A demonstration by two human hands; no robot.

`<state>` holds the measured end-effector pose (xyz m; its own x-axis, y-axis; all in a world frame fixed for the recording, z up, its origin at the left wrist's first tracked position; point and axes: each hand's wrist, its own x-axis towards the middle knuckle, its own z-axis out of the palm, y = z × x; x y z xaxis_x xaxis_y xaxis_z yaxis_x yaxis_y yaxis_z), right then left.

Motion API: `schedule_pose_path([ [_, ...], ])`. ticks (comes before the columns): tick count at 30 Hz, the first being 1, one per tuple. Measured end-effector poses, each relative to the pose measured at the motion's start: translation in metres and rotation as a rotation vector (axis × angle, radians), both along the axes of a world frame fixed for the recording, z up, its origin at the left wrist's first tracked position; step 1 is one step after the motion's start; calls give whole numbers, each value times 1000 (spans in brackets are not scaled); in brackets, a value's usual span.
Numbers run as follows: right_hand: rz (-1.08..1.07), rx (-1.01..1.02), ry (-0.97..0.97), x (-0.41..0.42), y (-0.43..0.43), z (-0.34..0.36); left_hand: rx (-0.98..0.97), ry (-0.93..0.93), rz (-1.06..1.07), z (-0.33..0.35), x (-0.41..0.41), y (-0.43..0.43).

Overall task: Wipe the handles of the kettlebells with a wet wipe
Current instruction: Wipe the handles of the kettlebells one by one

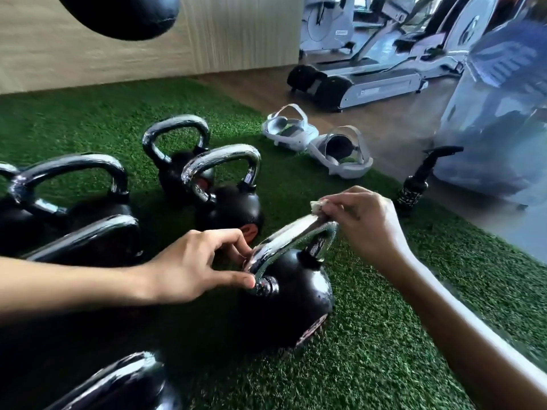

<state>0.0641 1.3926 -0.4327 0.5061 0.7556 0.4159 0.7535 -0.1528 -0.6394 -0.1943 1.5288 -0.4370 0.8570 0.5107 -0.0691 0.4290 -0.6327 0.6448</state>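
Several black kettlebells with shiny chrome handles stand on green artificial turf (384, 335). The nearest kettlebell (293, 297) sits in the middle, tilted a little. My left hand (195, 264) pinches the left foot of its handle (284, 241) between thumb and fingers. My right hand (367, 223) presses a small crumpled wet wipe (318, 206) against the top right bend of the same handle. Two more kettlebells (231, 208) (174, 170) stand behind it, and others crowd the left side (74, 208).
A pair of white sandals (319, 145) lies at the turf's far edge. A black spray bottle (414, 187) stands on the right beside a blurred mirror or glass panel. Treadmills (370, 81) stand on the wooden floor beyond. A black ball (124, 16) hangs at top left.
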Motion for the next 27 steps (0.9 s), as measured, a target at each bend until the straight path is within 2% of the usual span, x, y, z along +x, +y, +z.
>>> schedule_pose_path([
  [5, 78, 128, -76, -17, -3, -12, 65, 95, 43, 11, 5, -8],
  [7, -13, 155, 112, 2, -6, -24, 82, 108, 54, 14, 7, -11],
  [10, -98, 93, 527, 23, -8, -59, 85, 133, 61, 19, 10, -14],
  [12, -122, 69, 677, 20, -7, -77, 74, 151, 61, 24, 11, -16],
  [17, -153, 243, 876, 19, -4, -79, 87, 138, 145, 23, 13, -20],
  [22, -39, 39, 1022, 8, -10, -104, 77, 165, 167, 27, 14, -29],
  [25, -48, 153, 1081, 13, -21, -74, 89, 304, 153, 47, 21, -32],
  [27, -40, 256, 1094, 12, -30, -44, 250, 345, 174, 59, 24, -36],
])
